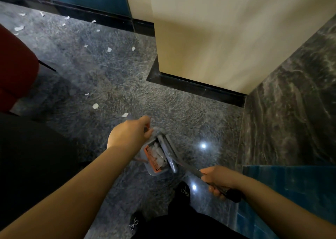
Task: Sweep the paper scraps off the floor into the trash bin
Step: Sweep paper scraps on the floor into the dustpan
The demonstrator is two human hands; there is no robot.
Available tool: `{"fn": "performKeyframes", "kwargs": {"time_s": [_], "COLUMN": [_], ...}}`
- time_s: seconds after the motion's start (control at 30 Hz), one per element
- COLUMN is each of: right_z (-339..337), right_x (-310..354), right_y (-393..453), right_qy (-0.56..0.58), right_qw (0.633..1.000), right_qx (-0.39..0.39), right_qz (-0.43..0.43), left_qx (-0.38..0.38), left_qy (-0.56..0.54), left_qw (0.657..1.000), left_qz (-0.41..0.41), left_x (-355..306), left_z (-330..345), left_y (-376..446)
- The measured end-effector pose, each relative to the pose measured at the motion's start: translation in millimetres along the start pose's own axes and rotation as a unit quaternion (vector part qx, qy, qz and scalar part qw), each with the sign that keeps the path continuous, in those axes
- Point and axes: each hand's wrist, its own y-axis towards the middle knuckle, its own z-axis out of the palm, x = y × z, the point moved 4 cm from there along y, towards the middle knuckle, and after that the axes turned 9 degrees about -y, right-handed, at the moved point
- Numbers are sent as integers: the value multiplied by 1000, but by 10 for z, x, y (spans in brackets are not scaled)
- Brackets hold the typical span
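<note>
Speckled grey stone floor [112, 85] fills the corridor, hemmed by a cream pillar [209, 34] ahead and a marble wall [294, 96] right. Left hand [130, 134] reaches forward, curled on what looks like the dustpan's [157, 158] handle; white scraps sit inside. Right hand [219, 181] grips the broom handle [194, 171]. More paper scraps [95, 105] dot open floor beyond, left.

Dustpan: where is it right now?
Head view, lower centre: the dustpan sits between both hands, below the left hand, holding white paper scraps.
</note>
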Motion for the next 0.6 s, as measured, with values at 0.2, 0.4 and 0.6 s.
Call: {"fn": "performKeyframes", "kwargs": {"time_s": [0.2, 0.4, 0.6], "right_z": [-117, -212, -154], "right_x": [192, 679, 1287], "right_y": [-75, 15, 202], "right_qy": [-34, -66, -56], "right_qw": [999, 995, 995], "right_qx": [-28, -45, -35], "right_qz": [-33, -56, -75], "left_qx": [-50, -96, -133], "left_qy": [-37, -56, -73], "left_qw": [996, 986, 976], "left_qz": [-69, -122, -156], "left_x": [315, 653, 1159], "left_z": [-145, -400, -730], "left_y": [-132, -139, -70]}}
